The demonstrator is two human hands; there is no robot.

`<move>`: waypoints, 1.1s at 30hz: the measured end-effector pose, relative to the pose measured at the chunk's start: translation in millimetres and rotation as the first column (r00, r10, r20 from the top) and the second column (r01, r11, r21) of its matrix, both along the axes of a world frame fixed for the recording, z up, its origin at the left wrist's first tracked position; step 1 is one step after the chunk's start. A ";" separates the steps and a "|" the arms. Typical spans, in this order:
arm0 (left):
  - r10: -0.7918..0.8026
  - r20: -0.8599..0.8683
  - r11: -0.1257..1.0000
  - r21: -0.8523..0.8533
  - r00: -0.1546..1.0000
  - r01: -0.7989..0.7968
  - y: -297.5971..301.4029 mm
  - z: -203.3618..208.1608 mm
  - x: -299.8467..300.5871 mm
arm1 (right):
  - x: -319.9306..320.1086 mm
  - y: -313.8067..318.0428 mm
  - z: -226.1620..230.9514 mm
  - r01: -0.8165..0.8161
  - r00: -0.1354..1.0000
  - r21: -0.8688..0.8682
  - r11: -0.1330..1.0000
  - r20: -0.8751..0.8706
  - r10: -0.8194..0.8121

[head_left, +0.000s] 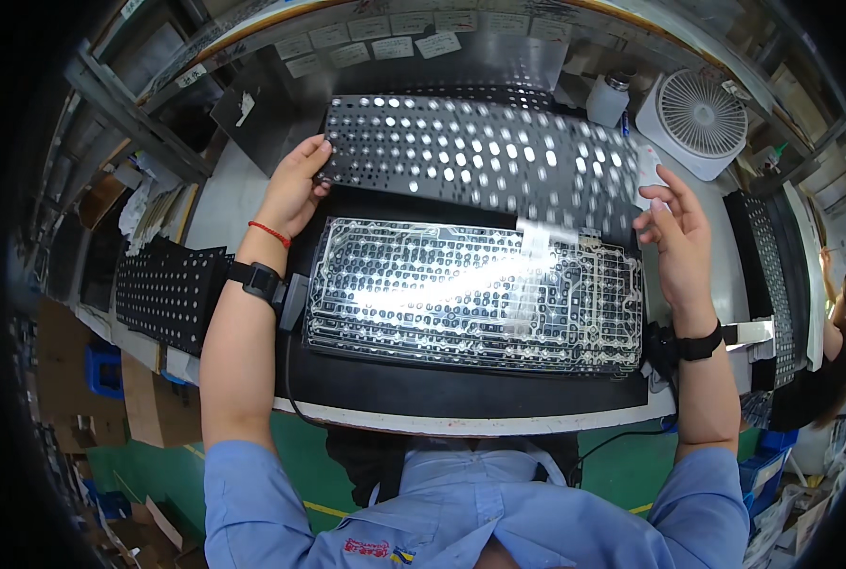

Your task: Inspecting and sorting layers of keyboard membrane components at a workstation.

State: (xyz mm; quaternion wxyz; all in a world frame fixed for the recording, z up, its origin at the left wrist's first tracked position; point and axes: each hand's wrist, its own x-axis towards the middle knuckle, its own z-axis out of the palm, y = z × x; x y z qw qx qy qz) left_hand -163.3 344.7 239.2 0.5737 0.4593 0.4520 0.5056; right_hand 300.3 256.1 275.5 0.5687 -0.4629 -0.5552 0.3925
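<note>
A long black sheet with rows of holes (499, 156) is raised and tilted above the far side of the bench mat. My left hand (298, 185) pinches its left edge between thumb and fingers. My right hand (674, 223) is at the sheet's right end, fingers curved and apart; whether they touch its edge I cannot tell. Below the sheet lies a clear membrane circuit sheet with silvery traces (470, 299), over a dark keyboard-shaped panel with many small squares. Glare covers its middle, and a clear strip (527, 275) crosses it.
A black mat (442, 394) covers the bench front. Stacked perforated black sheets (172, 294) lie at left, others (774, 284) at right. A white fan (698, 119) and bottle (609, 97) stand at the back right. A dark block (294, 302) sits beside the panel. A person (840, 322) works far right.
</note>
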 end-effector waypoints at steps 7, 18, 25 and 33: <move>0.341 0.237 0.940 -0.096 0.909 -0.328 9.1 -8.5 -5.0 | 5.3 2.4 -3.7 -0.019 1.000 -0.013 1.000 -0.024 0.019; 0.045 -0.057 0.983 -0.173 0.997 -0.054 13.5 -8.7 -23.6 | 7.2 3.0 -6.4 -0.049 0.998 -0.047 0.998 -0.038 0.047; 0.219 0.187 0.975 -0.077 0.957 -0.208 8.3 -3.8 -10.4 | 7.5 3.3 -7.0 -0.059 0.997 -0.063 0.996 -0.045 0.056; 0.087 0.293 0.992 -0.116 0.952 -0.055 5.4 -1.8 -3.6 | 5.3 4.9 -12.4 -0.096 0.973 -0.193 0.977 0.189 0.133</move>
